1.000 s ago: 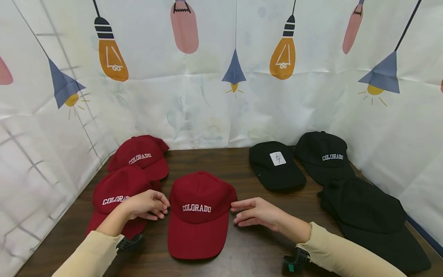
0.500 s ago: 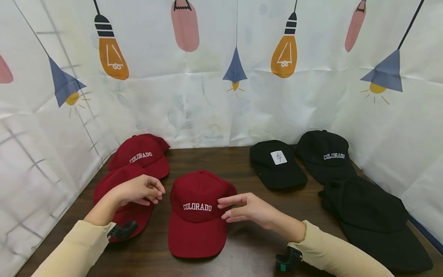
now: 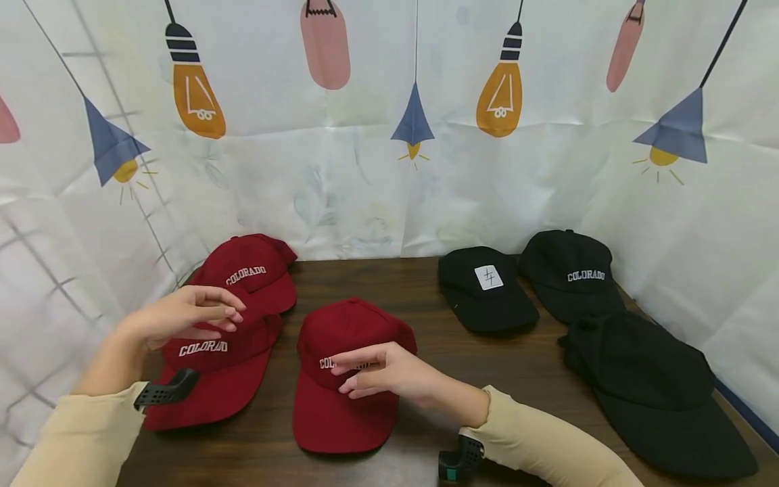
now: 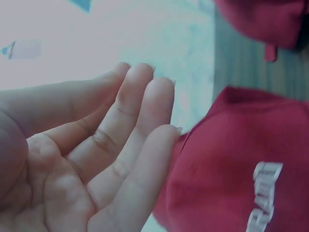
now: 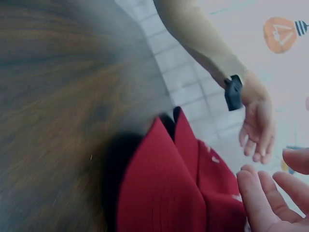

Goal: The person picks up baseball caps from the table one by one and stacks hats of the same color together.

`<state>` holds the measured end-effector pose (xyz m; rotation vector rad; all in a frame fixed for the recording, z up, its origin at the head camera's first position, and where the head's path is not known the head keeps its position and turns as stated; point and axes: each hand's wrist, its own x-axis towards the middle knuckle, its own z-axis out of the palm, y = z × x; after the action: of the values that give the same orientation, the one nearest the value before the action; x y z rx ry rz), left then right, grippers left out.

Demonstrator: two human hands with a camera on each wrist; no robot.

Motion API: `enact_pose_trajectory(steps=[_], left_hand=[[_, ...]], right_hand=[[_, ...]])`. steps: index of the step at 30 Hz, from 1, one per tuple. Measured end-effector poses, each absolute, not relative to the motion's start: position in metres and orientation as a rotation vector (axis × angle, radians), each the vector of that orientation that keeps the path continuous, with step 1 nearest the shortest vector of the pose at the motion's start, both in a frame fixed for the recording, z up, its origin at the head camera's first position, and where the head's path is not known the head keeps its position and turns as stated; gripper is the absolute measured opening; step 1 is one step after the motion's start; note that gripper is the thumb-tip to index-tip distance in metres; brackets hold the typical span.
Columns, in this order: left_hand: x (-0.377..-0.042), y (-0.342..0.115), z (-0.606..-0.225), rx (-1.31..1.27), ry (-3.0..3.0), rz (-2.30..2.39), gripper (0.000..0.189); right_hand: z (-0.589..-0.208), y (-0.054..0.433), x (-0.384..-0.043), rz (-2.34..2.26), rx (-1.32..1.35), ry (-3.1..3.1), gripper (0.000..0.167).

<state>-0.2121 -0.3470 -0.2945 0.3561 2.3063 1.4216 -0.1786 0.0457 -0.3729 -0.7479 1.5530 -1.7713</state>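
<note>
One red cap [image 3: 347, 421] is lying beneath the right hand [image 3: 389, 372], a second cap [image 3: 213, 382] beneath the left hand [image 3: 185, 316]; both hands are hovering relaxed, apart.

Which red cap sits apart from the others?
The rightmost red baseball cap lies clear, partly hidden by the right hand; in the head view, the front-left cap and back-left cap overlap.

White sheeting [image 3: 365, 189] printed with hanging lamps [image 3: 199, 101] borders a dark wood-grained tabletop [image 3: 499, 358].
</note>
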Motion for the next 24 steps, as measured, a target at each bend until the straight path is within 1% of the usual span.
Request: enact_pose_trajectory(steps=[6,11,18,24], left_hand=[[-0.204,-0.386,-0.299,0.386,2.260,1.525,0.036],[-0.193,-0.408,-0.304,0.332,2.352,1.528,0.044],[-0.187,-0.432,-0.310,0.178,2.493,1.458,0.044],[-0.185,-0.450,-0.317,0.063,2.526,1.422,0.042]], right_hand=[[-0.375,0.015,-0.168,-1.781,-0.727,1.523,0.044],[-0.380,-0.011,-0.159,-1.844,-0.700,1.480,0.042],[-0.385,-0.043,-0.155,-1.996,-0.629,1.450,0.038],[-0.389,-0.066,-0.154,-2.001,-0.604,1.429,0.044]])
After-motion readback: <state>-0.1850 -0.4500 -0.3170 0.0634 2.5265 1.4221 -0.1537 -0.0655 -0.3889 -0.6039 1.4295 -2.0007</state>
